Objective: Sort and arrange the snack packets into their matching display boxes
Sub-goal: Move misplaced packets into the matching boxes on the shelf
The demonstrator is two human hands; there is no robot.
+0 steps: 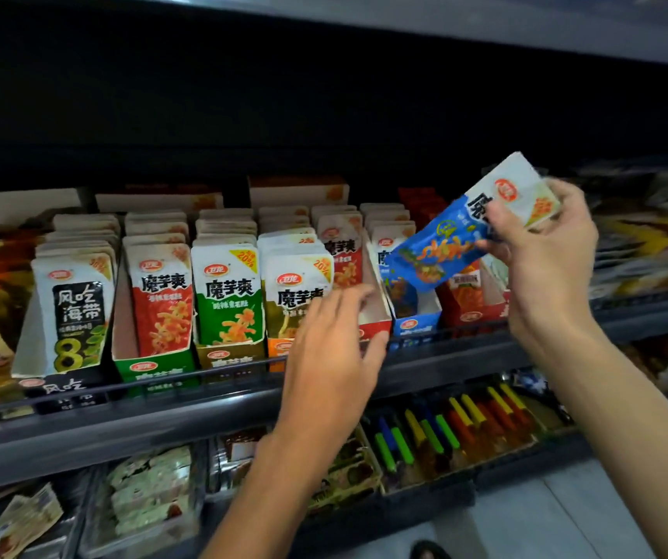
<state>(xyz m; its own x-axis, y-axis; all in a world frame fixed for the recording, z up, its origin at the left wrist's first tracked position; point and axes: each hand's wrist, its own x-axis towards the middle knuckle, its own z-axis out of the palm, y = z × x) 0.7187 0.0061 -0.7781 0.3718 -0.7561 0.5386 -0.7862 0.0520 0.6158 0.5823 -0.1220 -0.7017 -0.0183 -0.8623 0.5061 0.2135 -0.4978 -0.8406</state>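
On shelf (122,433), packed boxes (155,369), left hand (332,349) in front (right hand (542,252): blue packet (433,252))

My left hand (332,336): reaching forward, fingers (348,296) loose, holding nothing | my right hand (542,252): up higher, fingers pinching a blue packet (441,254) | both my arms (284,478): bare, stretched out

Left hand (332,336) motion-blurred, hiding olive packet (296,286) lower half.
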